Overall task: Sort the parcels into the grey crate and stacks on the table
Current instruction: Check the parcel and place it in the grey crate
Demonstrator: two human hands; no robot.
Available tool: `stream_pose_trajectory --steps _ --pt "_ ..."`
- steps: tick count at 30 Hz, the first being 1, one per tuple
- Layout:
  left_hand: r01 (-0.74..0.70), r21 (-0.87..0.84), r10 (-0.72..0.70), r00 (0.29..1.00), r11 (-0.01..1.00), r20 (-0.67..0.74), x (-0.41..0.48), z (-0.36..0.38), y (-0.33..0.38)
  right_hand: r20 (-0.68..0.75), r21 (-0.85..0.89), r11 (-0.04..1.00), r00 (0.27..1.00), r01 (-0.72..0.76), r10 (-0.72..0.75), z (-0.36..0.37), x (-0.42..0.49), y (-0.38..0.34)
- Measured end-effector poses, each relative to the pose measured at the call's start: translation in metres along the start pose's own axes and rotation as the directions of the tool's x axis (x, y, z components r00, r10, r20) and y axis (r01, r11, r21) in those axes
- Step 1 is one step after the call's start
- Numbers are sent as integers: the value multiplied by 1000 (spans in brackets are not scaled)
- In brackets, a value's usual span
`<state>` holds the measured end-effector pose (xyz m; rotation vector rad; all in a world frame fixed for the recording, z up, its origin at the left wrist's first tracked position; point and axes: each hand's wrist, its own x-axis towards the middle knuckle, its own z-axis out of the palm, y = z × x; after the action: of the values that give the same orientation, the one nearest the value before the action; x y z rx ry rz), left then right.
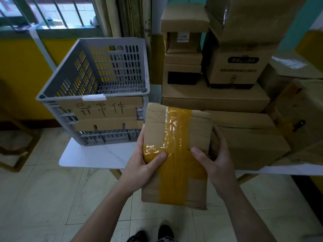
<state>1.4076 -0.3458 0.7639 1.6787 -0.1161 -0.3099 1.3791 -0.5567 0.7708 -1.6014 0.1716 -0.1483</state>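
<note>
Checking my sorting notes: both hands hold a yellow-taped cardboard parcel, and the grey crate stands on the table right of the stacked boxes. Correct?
No: the head view shows the grey crate on the table left of the stacked boxes, not right. The left hand and right hand do both hold the yellow-taped cardboard parcel.

Both hands hold a flat cardboard parcel (176, 154) crossed with yellow tape above the tiled floor, the left hand (145, 161) gripping its left edge and the right hand (213, 158) its right, in front of the white worktop (97, 156) carrying a grey crate (97, 88) and stacked boxes (215, 70).
</note>
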Motion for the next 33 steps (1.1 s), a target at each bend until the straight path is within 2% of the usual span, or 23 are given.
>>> stream_pose_trajectory --steps 6,11,14,18,21,24,30,33 --pt "116 23 -114 990 993 -77 -3 6 6 50 -46 999 998 -20 23 -8 1 1" --pt "112 6 -111 990 994 -82 -2 6 8 68 -54 999 998 -7 10 -9 -1 2" --pt "103 -35 -106 989 994 -99 -1 3 5 133 -12 998 990 -54 55 -5 -6 -1" --pt "89 -177 -88 996 980 12 -3 -8 -2 146 -3 994 984 -107 107 -6 -9 -7" --pt "98 -170 -83 992 981 96 -2 -14 -6 137 14 986 977 -168 165 -9 -9 -11" --pt "92 -164 -79 993 982 88 -2 -13 -6 145 66 975 969 -213 201 -9 -12 -13" --pt "139 -141 -140 990 980 5 1 -14 -2 245 21 994 964 -111 102 -11 -17 -5" --pt "154 -217 -163 986 964 -25 3 -13 1 344 -48 999 939 0 16 -15 -18 -4"
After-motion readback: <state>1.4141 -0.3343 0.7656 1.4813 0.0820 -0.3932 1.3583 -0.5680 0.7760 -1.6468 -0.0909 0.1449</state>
